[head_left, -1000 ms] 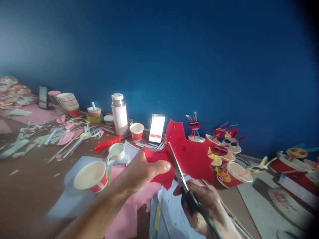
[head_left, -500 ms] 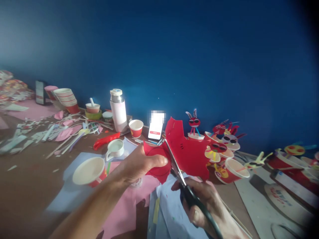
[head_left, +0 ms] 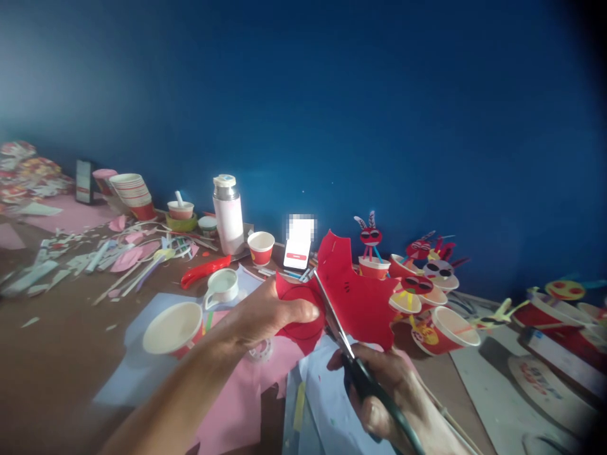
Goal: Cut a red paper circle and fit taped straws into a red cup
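The right hand's grip [head_left: 401,387] wraps scissors [head_left: 360,376], long axis aimed forward-left across red paper [head_left: 363,297] the left hand [head_left: 265,314] pinches.

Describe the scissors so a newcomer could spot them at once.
Below the blue wall, find the red sheet that the left hand holds. The scissors in the right hand point across it; their black handles and shiny metal blades stand out against the red.
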{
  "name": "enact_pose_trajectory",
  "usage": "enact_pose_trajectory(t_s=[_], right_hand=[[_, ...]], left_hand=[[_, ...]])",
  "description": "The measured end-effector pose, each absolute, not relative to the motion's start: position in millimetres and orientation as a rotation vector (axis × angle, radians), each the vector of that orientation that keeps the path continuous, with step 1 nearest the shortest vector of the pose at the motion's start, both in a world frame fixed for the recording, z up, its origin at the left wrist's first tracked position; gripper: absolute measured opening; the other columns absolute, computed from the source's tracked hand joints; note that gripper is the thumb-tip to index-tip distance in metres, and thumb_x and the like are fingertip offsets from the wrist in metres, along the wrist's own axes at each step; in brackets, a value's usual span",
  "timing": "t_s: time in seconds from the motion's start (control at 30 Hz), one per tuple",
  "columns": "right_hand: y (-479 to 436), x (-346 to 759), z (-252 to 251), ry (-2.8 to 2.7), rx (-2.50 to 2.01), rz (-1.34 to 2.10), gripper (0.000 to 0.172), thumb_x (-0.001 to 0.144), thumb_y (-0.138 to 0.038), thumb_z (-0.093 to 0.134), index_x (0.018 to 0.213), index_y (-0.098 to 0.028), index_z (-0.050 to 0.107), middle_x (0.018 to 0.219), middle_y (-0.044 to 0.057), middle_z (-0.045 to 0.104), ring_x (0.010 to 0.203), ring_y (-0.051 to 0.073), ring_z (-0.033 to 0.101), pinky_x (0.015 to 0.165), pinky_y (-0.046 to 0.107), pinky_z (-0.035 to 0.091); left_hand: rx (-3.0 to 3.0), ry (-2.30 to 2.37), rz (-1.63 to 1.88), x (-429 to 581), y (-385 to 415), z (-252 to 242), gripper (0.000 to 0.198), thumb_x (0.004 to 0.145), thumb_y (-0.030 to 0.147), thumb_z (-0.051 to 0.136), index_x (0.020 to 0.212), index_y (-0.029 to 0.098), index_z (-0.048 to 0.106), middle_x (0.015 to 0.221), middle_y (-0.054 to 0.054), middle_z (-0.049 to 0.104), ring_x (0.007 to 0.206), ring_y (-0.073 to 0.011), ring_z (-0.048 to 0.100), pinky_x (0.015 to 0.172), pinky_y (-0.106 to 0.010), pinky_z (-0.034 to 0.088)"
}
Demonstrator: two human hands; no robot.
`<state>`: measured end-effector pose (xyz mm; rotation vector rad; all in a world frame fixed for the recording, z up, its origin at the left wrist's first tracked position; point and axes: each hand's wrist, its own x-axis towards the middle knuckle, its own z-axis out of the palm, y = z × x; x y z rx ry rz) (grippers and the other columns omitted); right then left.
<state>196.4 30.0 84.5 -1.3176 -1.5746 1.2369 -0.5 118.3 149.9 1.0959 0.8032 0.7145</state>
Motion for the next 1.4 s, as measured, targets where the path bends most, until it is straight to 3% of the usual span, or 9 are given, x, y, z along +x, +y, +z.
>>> enact_pose_trajectory(t_s=[0.13, 0.33, 0.5, 0.57, 0.67, 0.77, 0.9, 1.1, 1.4], right_hand=[[31.6, 192.0, 90.0, -1.526, -1.293, 1.389, 0.065, 0.063, -0.071, 0.058, 0.095, -0.014, 0.062, 0.054, -0.003, 0.042, 0.045, 0.009, 0.034, 0.042, 0.022, 0.029], [22.7, 184.7, 105.9, -1.362, -1.253, 1.405, 0.057, 0.075, -0.066, 0.048, 0.097, -0.015, 0.058, 0.052, -0.002, 0.043, 0.048, 0.011, 0.037, 0.048, 0.025, 0.031], [23.8, 189.1, 93.5, -1.175, -1.161, 1.460, 0.062, 0.072, -0.072, 0.045, 0.092, -0.015, 0.056, 0.059, 0.000, 0.049, 0.041, 0.008, 0.033, 0.042, 0.023, 0.024], [25.6, 189.5, 90.0, -1.128, -1.163, 1.465, 0.062, 0.071, -0.073, 0.046, 0.090, -0.015, 0.056, 0.062, 0.001, 0.051, 0.041, 0.007, 0.035, 0.042, 0.024, 0.025], [24.5, 185.4, 91.7, -1.082, -1.161, 1.446, 0.058, 0.074, -0.071, 0.045, 0.093, -0.017, 0.055, 0.056, -0.001, 0.049, 0.045, 0.010, 0.038, 0.048, 0.025, 0.029], [20.3, 178.5, 96.0, -1.070, -1.132, 1.440, 0.052, 0.078, -0.066, 0.045, 0.095, -0.018, 0.054, 0.051, -0.002, 0.048, 0.046, 0.011, 0.036, 0.051, 0.025, 0.030], [17.0, 171.7, 95.3, -1.063, -1.093, 1.490, 0.054, 0.079, -0.064, 0.046, 0.099, -0.015, 0.053, 0.054, -0.002, 0.047, 0.046, 0.009, 0.034, 0.051, 0.025, 0.027], [18.6, 170.6, 89.0, -0.987, -1.048, 1.548, 0.054, 0.076, -0.065, 0.051, 0.096, -0.015, 0.053, 0.057, -0.004, 0.043, 0.047, 0.009, 0.038, 0.051, 0.023, 0.027], [24.7, 171.7, 81.7, -0.890, -0.870, 1.749, 0.063, 0.069, -0.073, 0.051, 0.088, -0.014, 0.055, 0.049, -0.005, 0.044, 0.039, 0.005, 0.035, 0.041, 0.017, 0.023]], left_hand=[[1.084, 0.802, 0.748, 1.6, 118.9, 145.4, 0.026, 0.064, 0.014, 0.064, 0.089, 0.020, 0.068, 0.073, -0.003, 0.069, 0.066, -0.0209, 0.062, 0.062, -0.031, 0.046], [1.039, 0.749, 0.785, 5.9, 124.0, 132.2, 0.014, 0.066, 0.024, 0.067, 0.078, 0.017, 0.066, 0.067, -0.003, 0.065, 0.061, -0.0174, 0.059, 0.059, -0.029, 0.044], [0.926, 0.556, 0.832, 8.0, 135.3, 122.9, 0.045, 0.077, 0.056, 0.047, 0.066, 0.015, 0.061, 0.053, -0.001, 0.055, 0.047, -0.0130, 0.052, 0.046, -0.025, 0.041], [0.941, 0.556, 0.869, 11.0, 135.5, 120.1, 0.040, 0.077, 0.052, 0.049, 0.071, 0.015, 0.062, 0.059, -0.002, 0.058, 0.052, -0.0132, 0.053, 0.046, -0.024, 0.041], [1.083, 0.533, 0.842, 18.2, 129.1, 115.4, 0.018, 0.074, 0.032, 0.057, 0.077, 0.015, 0.064, 0.068, -0.003, 0.062, 0.058, -0.0143, 0.055, 0.050, -0.025, 0.042], [1.215, 0.574, 0.740, 25.5, 120.7, 113.0, 0.008, 0.069, 0.020, 0.060, 0.065, 0.014, 0.064, 0.067, -0.005, 0.063, 0.060, -0.0151, 0.056, 0.057, -0.027, 0.043], [1.292, 0.735, 0.720, 29.9, 115.6, 116.1, 0.021, 0.070, 0.022, 0.064, 0.051, 0.014, 0.060, 0.054, -0.003, 0.059, 0.057, -0.0147, 0.055, 0.063, -0.029, 0.043], [1.263, 0.630, 0.716, 26.9, 118.8, 113.3, 0.011, 0.073, 0.024, 0.063, 0.077, 0.014, 0.067, 0.057, -0.003, 0.062, 0.055, -0.0144, 0.057, 0.053, -0.025, 0.041], [1.517, 0.591, 0.733, 20.7, 122.8, 127.1, 0.017, 0.074, 0.029, 0.059, 0.080, 0.015, 0.067, 0.062, -0.005, 0.064, 0.058, -0.0166, 0.059, 0.053, -0.026, 0.046]])
